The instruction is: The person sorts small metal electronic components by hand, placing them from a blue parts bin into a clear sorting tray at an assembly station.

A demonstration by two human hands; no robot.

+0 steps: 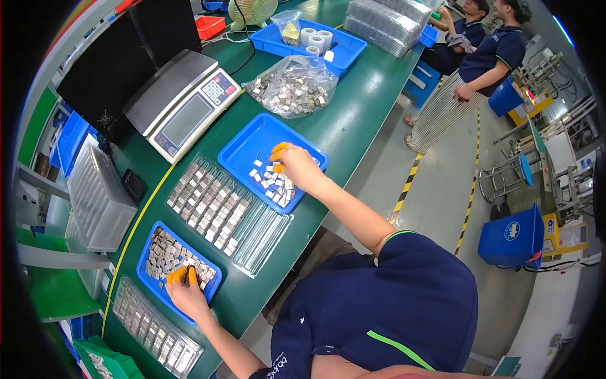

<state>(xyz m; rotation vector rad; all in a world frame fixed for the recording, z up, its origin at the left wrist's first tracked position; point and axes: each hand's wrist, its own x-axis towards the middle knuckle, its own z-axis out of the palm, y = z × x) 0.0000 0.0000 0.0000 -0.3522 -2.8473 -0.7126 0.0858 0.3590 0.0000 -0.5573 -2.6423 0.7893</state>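
My right hand (297, 167), with orange finger cots, reaches into a blue tray (243, 148) and its fingertips pinch at small silvery metal parts (273, 183) scattered there. My left hand (184, 292), also with orange cots, rests in a smaller blue tray (154, 230) packed with the same parts (169, 256), fingertips down on them. Between the two trays lies a clear ribbed plastic tray (259, 234), its left rows filled with parts. Whether either hand grips a part is hidden by the fingers.
A weighing scale (183, 104) stands at the back, a clear bag of metal parts (293, 85) beside it, and a blue tray with tape rolls (309, 41) beyond. Another filled clear tray (154, 331) lies near the front edge. Two people (483, 60) stand by the aisle.
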